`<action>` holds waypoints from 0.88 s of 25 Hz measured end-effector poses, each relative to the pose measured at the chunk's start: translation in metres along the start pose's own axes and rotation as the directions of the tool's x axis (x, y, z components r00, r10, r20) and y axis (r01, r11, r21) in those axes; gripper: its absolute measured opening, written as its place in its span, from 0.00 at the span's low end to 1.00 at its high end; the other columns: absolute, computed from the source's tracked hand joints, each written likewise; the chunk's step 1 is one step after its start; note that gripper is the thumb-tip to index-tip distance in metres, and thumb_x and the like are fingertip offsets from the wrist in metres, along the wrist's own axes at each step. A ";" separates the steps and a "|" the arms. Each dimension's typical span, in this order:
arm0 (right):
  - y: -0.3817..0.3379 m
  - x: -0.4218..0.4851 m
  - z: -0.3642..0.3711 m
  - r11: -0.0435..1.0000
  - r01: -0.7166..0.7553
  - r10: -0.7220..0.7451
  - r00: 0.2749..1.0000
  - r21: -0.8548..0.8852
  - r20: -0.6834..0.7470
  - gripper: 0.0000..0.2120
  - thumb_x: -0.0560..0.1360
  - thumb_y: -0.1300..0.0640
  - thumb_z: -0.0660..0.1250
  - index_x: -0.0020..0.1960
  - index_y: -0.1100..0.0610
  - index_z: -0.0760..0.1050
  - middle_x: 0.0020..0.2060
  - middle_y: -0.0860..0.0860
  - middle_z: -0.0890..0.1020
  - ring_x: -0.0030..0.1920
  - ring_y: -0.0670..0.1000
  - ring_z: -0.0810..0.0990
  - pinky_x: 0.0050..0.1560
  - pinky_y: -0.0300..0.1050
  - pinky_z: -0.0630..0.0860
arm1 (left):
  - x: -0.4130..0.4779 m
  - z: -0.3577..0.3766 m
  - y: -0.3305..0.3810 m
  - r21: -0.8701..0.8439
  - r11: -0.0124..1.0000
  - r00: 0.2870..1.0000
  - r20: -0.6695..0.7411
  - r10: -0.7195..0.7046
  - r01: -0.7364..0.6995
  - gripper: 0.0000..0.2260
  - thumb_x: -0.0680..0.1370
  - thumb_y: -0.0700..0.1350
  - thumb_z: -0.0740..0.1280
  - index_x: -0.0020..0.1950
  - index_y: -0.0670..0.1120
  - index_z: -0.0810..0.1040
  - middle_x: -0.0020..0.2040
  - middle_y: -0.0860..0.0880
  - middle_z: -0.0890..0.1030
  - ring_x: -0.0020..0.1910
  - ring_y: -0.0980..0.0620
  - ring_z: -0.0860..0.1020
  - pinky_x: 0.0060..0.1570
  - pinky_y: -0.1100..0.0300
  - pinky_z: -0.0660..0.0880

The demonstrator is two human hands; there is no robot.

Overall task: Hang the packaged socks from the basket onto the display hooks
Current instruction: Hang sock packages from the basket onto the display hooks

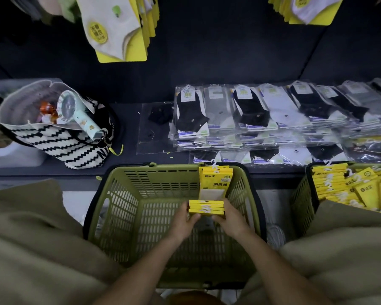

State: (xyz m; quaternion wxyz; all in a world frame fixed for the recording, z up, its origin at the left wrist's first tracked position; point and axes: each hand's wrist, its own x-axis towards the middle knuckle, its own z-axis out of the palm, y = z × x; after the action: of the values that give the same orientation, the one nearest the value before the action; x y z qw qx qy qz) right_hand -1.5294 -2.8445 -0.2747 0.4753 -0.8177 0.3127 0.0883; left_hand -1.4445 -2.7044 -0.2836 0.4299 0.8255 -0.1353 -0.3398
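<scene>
**A:** Where are the socks?

**B:** A small stack of yellow sock packs [206, 208] sits between both hands, over the inside of the green basket [128, 212]. The left hand [186, 221] curls round its left end and the right hand [230, 219] round its right end.

**A:** How will it handle?

**B:** Light, I'd judge, with stiff card backs. Loose packs could slide apart, so squeezing the ends together looks sensible. The white plastic hooks on top are what goes over a display hook.

**A:** Any writing?

**B:** Just beyond the fingers another pack [217, 181] leans on the basket's far wall, and its card reads 消臭袜. Well to the right of the right hand, a second basket [304, 194] holds more yellow packs. Farther out, bagged socks [251, 115] lie on the counter [132, 119]. A striped tote bag [75, 146] with a hand fan [75, 111] stands beyond the left hand. Above hang carded socks [114, 29]; their round sticker is too blurred to read.
</scene>
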 end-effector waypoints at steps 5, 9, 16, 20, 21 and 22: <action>-0.021 0.008 0.001 0.998 0.027 -0.031 0.997 -0.060 -0.065 0.19 0.75 0.56 0.67 0.65 0.54 0.69 0.64 0.53 0.70 0.64 0.54 0.71 0.63 0.48 0.68 | 0.007 -0.017 0.007 -0.004 1.000 1.000 0.017 0.025 -0.025 0.19 0.78 0.43 0.65 0.68 0.43 0.67 0.65 0.44 0.75 0.66 0.45 0.71 0.65 0.51 0.68; -0.056 0.011 -0.012 0.988 0.136 -0.129 0.987 0.070 -0.095 0.20 0.71 0.53 0.72 0.59 0.58 0.73 0.57 0.56 0.77 0.57 0.55 0.76 0.58 0.49 0.74 | 0.006 -0.046 0.032 -0.027 0.991 0.991 -0.047 0.126 -0.128 0.17 0.78 0.46 0.64 0.65 0.42 0.69 0.59 0.46 0.77 0.60 0.47 0.75 0.59 0.54 0.72; -0.157 0.004 -0.049 0.842 0.288 -0.131 0.929 0.456 -0.345 0.13 0.67 0.57 0.76 0.42 0.53 0.72 0.40 0.49 0.81 0.40 0.47 0.80 0.40 0.41 0.76 | -0.002 -0.129 0.114 -0.267 0.889 0.927 -0.159 0.340 -0.372 0.09 0.74 0.48 0.69 0.52 0.50 0.74 0.52 0.48 0.81 0.47 0.54 0.81 0.47 0.61 0.79; -0.215 -0.004 -0.088 0.783 0.439 -0.291 0.885 0.441 -0.364 0.07 0.69 0.58 0.74 0.43 0.51 0.76 0.38 0.45 0.83 0.37 0.41 0.82 0.35 0.34 0.77 | -0.014 -0.166 0.164 -0.390 0.801 0.890 -0.161 0.426 -0.454 0.16 0.68 0.54 0.72 0.52 0.51 0.77 0.50 0.49 0.84 0.49 0.49 0.83 0.46 0.55 0.80; -0.231 -0.005 -0.100 0.772 0.473 -0.327 0.868 0.424 -0.373 0.06 0.70 0.58 0.73 0.43 0.50 0.77 0.38 0.45 0.83 0.38 0.41 0.82 0.35 0.33 0.77 | -0.017 -0.175 0.177 -0.419 0.776 0.881 -0.176 0.440 -0.471 0.17 0.67 0.54 0.72 0.53 0.51 0.76 0.50 0.49 0.84 0.49 0.50 0.83 0.45 0.57 0.80; -0.246 -0.007 -0.112 0.761 0.505 -0.361 0.851 0.407 -0.381 0.06 0.71 0.59 0.72 0.43 0.50 0.77 0.38 0.44 0.83 0.37 0.40 0.82 0.35 0.32 0.77 | -0.020 -0.184 0.189 -0.446 0.749 0.869 -0.185 0.458 -0.490 0.17 0.67 0.54 0.71 0.53 0.52 0.76 0.51 0.50 0.84 0.49 0.51 0.83 0.44 0.59 0.79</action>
State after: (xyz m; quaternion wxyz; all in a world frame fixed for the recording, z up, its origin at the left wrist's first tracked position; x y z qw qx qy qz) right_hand -1.4058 -2.8474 -0.0344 0.6258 -0.7228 0.1890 -0.2243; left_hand -1.3213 -2.6924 -0.0500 0.6962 0.6419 -0.2382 -0.2158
